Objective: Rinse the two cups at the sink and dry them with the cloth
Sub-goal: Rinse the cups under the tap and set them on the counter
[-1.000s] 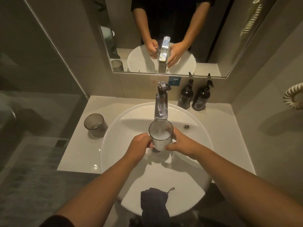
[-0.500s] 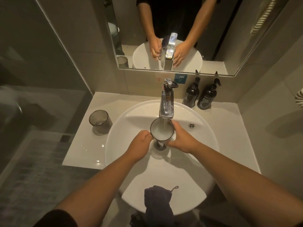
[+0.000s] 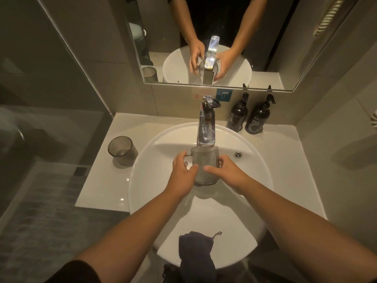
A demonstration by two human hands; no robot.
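Observation:
A grey translucent cup [image 3: 205, 160] stands upright in the white sink bowl [image 3: 163, 148], right under the chrome tap [image 3: 206, 127]. My left hand [image 3: 182, 176] wraps its left side and my right hand [image 3: 226, 172] its right side. The second grey ribbed cup [image 3: 121, 150] stands on the counter to the left of the bowl, with nothing touching it. A dark cloth [image 3: 195, 254] hangs over the near rim of the sink. I cannot tell whether water is running.
Two dark pump bottles [image 3: 237, 115] [image 3: 257, 119] stand on the counter behind the bowl at the right. A mirror [image 3: 204, 37] hangs on the wall above the tap. An overflow hole [image 3: 237, 154] sits right of the cup. Walls close in on both sides.
The cup has gone lower into the bowl and now shows its side rather than its open mouth. Both hands have stayed on it, shifting around its body.

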